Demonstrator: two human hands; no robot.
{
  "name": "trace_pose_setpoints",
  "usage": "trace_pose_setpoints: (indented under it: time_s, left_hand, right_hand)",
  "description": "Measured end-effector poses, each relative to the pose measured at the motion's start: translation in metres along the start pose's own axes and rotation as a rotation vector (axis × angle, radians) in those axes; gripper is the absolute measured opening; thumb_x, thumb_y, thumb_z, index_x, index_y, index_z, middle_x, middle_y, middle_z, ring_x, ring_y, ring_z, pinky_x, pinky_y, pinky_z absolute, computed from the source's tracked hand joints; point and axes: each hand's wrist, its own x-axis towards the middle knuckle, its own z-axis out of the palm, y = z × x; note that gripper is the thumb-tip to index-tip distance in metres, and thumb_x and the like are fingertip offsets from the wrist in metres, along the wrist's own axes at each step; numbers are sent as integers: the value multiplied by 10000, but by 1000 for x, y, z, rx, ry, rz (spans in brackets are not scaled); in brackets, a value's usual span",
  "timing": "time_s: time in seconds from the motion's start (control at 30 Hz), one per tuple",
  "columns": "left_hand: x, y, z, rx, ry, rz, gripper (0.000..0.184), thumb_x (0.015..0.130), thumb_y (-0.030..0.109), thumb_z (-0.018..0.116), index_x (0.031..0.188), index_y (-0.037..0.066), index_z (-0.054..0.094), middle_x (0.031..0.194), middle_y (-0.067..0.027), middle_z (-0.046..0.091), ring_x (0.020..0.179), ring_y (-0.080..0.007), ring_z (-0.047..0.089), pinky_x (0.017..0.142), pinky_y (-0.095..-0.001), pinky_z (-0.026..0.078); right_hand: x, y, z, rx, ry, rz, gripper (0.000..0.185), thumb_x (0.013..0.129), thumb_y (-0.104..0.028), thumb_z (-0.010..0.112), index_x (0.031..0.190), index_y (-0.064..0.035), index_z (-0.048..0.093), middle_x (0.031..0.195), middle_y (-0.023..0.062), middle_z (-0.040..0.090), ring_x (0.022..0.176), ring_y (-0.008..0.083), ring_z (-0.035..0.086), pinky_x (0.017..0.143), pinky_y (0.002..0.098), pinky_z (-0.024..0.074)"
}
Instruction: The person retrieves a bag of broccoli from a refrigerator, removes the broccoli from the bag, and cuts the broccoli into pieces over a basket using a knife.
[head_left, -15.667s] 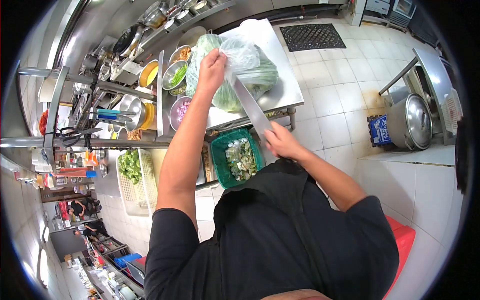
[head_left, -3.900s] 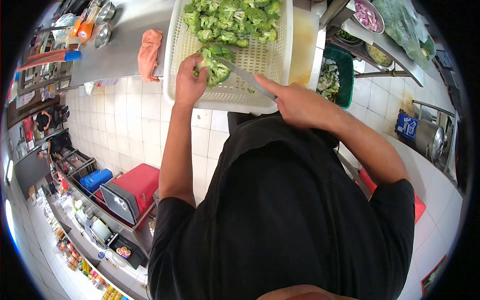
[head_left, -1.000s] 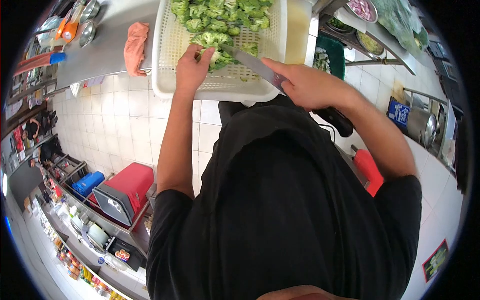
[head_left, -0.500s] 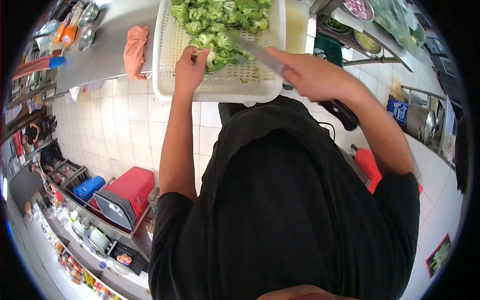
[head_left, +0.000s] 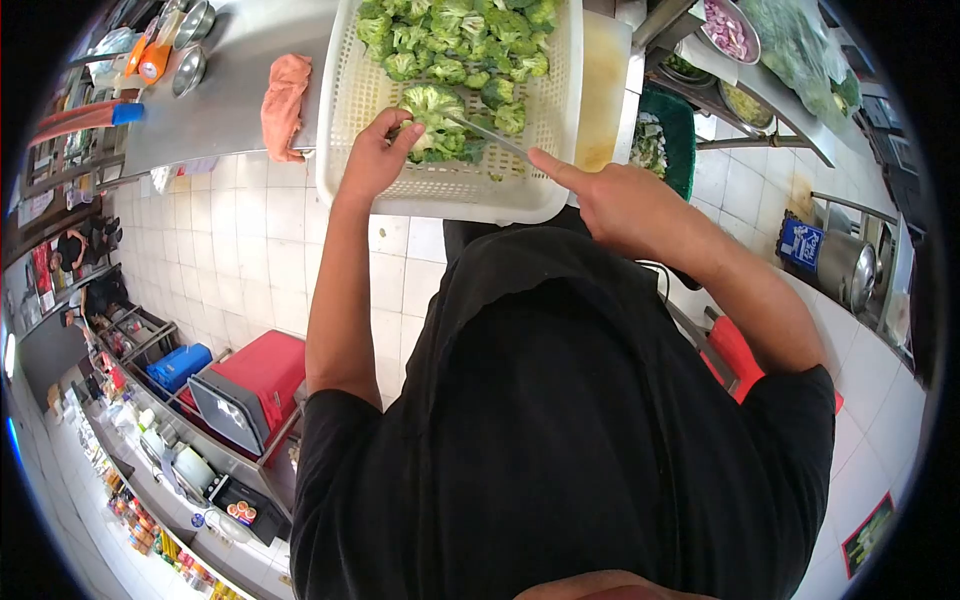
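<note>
My left hand [head_left: 378, 150] grips the left side of a broccoli head [head_left: 434, 101] over the near part of a white perforated basket [head_left: 545, 200]. In my right hand [head_left: 615, 200] is a knife [head_left: 495, 138], its forefinger stretched along the blade. The blade's tip meets the broccoli from the right, and the handle is mostly hidden under my hand and wrist. Many cut broccoli florets [head_left: 470, 38] lie in the far part of the basket, and a few sit just right of the head.
A pink cloth [head_left: 286, 105] lies on the steel counter left of the basket. To the right are a stained cutting board [head_left: 603, 90], a green bin [head_left: 682, 140] of scraps, a bowl of chopped onion [head_left: 728, 32] and bagged greens [head_left: 790, 50]. A person [head_left: 72, 250] is far left.
From half a second ago, the blurred knife has steadied with its tip at the broccoli. Earlier my hands were at a plastic bag of greens; since then florets beside the head have increased.
</note>
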Motion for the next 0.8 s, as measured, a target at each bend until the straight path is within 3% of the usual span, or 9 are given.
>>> trace_pose_setpoints:
  time_s: [0.3,0.8]
  left_hand:
    - [3,-8,-4,-15,6,-23,293,948,287,707,1092,39,644,858,-24,620,806,-114,542,731,-269,457]
    - [10,-10,-3,-44,68,-79,280,957,274,690,1087,29,649,805,6,567,763,-97,494,707,-252,434]
  right_hand:
    - [11,-3,8,-61,-27,-7,804,888,-69,519,1596,-241,177,723,212,643,682,405,630,647,524,497]
    - [37,-3,21,70,-11,-43,813,845,-37,510,1589,-162,205,789,250,655,744,434,643,698,544,488]
